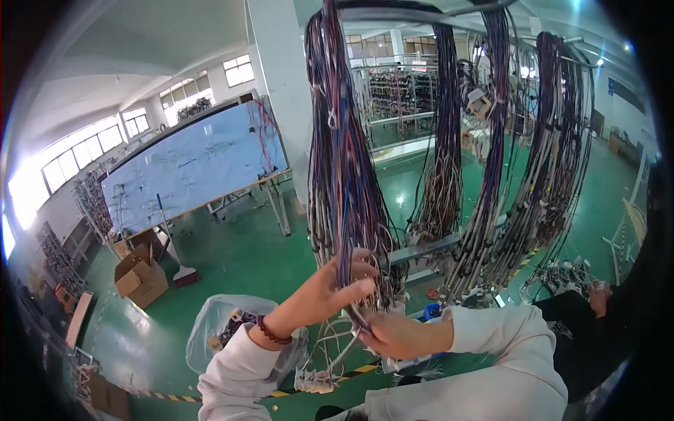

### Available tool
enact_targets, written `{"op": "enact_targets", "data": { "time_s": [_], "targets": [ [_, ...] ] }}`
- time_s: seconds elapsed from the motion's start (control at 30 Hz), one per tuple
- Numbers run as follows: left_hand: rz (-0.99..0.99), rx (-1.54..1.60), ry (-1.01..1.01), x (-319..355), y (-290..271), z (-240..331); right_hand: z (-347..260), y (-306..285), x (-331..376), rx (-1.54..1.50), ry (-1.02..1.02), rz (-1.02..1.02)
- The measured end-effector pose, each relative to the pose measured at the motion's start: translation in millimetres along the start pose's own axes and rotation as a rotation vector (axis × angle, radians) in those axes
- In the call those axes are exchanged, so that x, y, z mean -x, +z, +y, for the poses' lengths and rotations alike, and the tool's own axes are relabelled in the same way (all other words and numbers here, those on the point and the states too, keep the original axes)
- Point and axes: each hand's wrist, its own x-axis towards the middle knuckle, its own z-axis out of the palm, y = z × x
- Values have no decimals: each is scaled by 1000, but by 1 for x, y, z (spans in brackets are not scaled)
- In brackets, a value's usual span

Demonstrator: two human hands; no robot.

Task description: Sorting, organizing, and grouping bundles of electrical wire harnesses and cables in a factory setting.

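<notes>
A thick bundle of dark, blue, red and white wires point(344, 175) hangs from a rack in front of me. My left hand point(326, 291), with a dark beaded bracelet point(272, 331) on the wrist, reaches in at its lower end. Its thumb and fingers are apart among the strands. Just below, my right hand point(404, 335) is closed on a few gathered dark cables point(359, 319); its fingertips are partly hidden. White connectors point(314, 381) dangle at the wire ends beneath both hands.
More cable bundles point(491, 175) hang from the metal rack to the right. A clear plastic bag point(210, 323) stands left of my arm. Farther left are a cardboard box point(144, 284), a broom point(184, 274) and a tilted blue-white board point(196, 165). Another person's hand point(599, 298) shows at right.
</notes>
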Motion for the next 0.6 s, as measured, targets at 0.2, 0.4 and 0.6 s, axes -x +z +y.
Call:
{"op": "enact_targets", "data": {
  "time_s": [0.2,0.4,0.6],
  "targets": [
    [15,781,-175,-33,-38,90,-25,12,-30,42,112,-248],
    [11,554,-51,-18,-59,128,-61,-127,-96,-965,65,-145],
    [21,426,-4,-22,-37,149,-147,-230,-207,-680,126,509]
  ]
}}
